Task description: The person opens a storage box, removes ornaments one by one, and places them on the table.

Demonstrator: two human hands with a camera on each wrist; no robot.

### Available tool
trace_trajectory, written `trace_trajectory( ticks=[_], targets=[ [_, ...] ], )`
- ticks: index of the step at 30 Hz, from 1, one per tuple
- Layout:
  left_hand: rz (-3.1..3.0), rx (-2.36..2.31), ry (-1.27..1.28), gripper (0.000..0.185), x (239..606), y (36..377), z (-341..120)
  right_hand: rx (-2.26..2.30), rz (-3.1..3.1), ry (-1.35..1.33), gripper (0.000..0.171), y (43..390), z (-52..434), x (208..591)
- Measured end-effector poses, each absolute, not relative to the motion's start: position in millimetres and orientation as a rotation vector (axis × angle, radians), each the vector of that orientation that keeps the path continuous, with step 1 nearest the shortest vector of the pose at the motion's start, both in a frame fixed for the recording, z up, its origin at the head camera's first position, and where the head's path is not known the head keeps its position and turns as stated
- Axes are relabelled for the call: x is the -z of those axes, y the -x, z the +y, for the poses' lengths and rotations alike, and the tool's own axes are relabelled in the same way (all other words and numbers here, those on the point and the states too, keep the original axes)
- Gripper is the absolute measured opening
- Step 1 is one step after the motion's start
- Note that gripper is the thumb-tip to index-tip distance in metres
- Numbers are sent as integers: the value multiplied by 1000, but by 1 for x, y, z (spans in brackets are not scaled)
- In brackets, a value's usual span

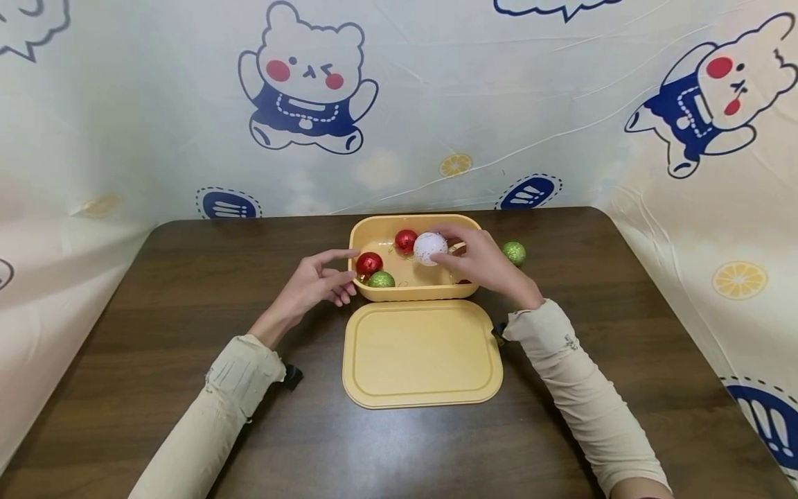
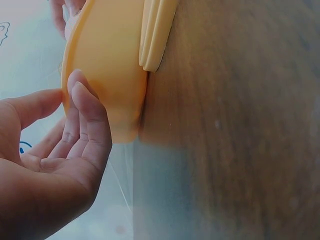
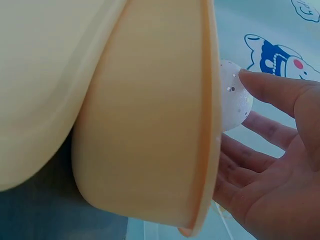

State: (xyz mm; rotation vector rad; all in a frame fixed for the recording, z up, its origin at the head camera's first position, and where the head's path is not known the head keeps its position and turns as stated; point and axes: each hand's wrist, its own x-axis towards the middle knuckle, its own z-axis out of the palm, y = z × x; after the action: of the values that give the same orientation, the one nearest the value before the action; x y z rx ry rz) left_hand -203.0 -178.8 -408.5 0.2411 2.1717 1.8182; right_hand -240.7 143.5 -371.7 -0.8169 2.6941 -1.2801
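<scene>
A yellow box (image 1: 424, 294) holds shiny Christmas balls: one red ball (image 1: 369, 263) and a green glitter ball (image 1: 381, 279) at its left end, another red ball (image 1: 406, 241) near the back. My right hand (image 1: 483, 260) pinches a white speckled Christmas ball (image 1: 431, 248) between thumb and fingers over the box; the right wrist view shows this ball (image 3: 235, 97) just above the rim. At the box's left end, my left hand (image 1: 314, 281) touches the rim with thumb and fingertips. Something reddish beneath the right hand is mostly hidden.
A flat yellow lid (image 1: 422, 353) lies on the brown table (image 1: 312, 443), right in front of the box. Another green glitter ball (image 1: 514, 253) rests on the table to the right of the box. A printed cloth (image 1: 411, 104) hangs behind the table.
</scene>
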Motion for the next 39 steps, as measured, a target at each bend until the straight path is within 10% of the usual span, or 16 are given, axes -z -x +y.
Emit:
trace_trajectory(
  ticks=[39],
  targets=[
    [2156, -1827, -244, 48, 409, 203, -179, 1378, 2734, 632, 42, 233, 188, 341]
  ],
)
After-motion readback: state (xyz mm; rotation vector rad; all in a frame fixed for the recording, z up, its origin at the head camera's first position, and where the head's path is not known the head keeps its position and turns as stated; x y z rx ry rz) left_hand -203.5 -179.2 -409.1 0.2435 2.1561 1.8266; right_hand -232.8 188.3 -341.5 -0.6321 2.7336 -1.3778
